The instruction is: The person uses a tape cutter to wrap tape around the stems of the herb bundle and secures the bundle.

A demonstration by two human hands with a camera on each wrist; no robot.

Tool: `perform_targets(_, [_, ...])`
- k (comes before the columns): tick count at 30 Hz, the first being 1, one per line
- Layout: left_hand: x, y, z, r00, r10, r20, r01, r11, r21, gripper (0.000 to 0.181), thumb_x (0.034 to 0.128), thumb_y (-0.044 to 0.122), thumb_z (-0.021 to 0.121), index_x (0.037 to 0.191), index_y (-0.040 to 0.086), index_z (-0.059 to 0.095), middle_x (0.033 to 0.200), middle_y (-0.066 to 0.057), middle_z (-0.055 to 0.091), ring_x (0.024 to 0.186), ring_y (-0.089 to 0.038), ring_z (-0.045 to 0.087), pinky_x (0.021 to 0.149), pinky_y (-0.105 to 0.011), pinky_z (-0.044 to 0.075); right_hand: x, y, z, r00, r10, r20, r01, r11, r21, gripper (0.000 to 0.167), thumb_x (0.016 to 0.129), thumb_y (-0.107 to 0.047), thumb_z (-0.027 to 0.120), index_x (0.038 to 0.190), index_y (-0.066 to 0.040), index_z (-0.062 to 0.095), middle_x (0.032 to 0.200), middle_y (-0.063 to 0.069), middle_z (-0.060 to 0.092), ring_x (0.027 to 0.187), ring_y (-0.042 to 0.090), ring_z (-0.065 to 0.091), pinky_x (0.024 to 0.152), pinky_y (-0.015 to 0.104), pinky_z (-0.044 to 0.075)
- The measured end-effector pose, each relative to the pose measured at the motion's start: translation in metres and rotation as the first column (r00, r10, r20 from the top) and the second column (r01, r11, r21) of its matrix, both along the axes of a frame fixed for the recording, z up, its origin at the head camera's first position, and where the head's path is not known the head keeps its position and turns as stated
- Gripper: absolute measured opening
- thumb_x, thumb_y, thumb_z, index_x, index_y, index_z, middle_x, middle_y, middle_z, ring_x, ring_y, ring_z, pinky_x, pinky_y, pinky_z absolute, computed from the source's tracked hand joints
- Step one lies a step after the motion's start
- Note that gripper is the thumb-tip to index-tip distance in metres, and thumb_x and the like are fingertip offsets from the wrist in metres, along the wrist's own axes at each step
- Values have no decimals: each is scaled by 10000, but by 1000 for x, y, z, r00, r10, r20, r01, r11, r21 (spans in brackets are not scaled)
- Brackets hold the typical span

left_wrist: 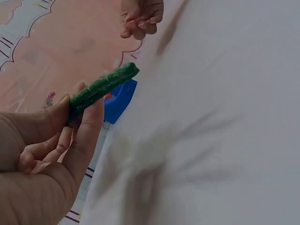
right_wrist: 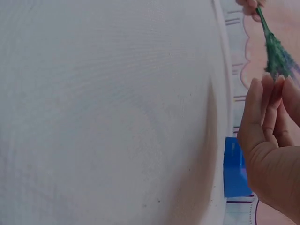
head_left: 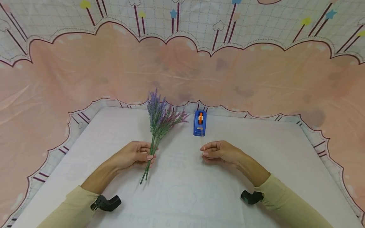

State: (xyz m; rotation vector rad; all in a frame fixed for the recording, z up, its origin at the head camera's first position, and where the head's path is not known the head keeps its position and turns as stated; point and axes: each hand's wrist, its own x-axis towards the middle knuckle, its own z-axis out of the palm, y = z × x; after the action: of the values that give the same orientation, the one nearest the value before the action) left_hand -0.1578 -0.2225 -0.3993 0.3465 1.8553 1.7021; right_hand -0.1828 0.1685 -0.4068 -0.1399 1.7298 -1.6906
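My left hand (head_left: pixel 137 155) pinches the green stems of a bunch of artificial lavender (head_left: pixel 159 120) between thumb and fingers. Its purple and pink flower heads point away from me, and the stem ends stick out below the hand. In the left wrist view the green stems (left_wrist: pixel 103 89) show end-on above the fingers. To the right, my right hand (head_left: pixel 223 152) hovers over the table with fingers loosely bent; the right wrist view shows nothing between thumb and fingers (right_wrist: pixel 255 108). Just beyond it stands a blue tape dispenser (head_left: pixel 200 124) with an orange hub, apart from both hands.
A white-covered table (head_left: pixel 182 196) lies under both hands. Behind and around it hangs a peach and white patterned cloth (head_left: pixel 182 69) with scalloped edges. Black wrist cameras (head_left: pixel 106 203) sit at the cuffs of both beige sleeves.
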Motion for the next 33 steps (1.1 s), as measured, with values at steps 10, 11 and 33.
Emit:
perform_targets(10, [-10, 26, 19, 996, -49, -70, 47, 998, -37, 479, 989, 35, 631, 1398, -141, 456, 1232, -369, 569, 1036, -390, 695, 848, -396, 592, 2, -4, 2, 999, 5, 33, -3, 999, -50, 451, 971, -40, 666, 1355, 137, 510, 1118, 151, 723, 991, 206, 713, 937, 370, 559])
perform_targets(11, [-11, 29, 21, 995, -51, -81, 47, 998, -43, 467, 990, 35, 630, 1394, -131, 466, 1233, -371, 567, 1028, -405, 695, 842, -396, 593, 2, -4, 2, 999, 7, 35, -5, 998, -59, 452, 971, -31, 663, 1357, 144, 503, 1107, 145, 725, 988, 204, 714, 932, 366, 561])
perform_targets(33, [-42, 130, 8, 903, -177, -391, 134, 982, -135, 491, 986, -66, 575, 1469, -36, 491, 1132, -279, 698, 905, -259, 716, 794, -323, 594, 10, -4, 0, 998, -55, 24, 59, 979, -197, 517, 1039, -7, 528, 1477, 177, 325, 1029, 48, 686, 885, 93, 699, 884, 252, 563])
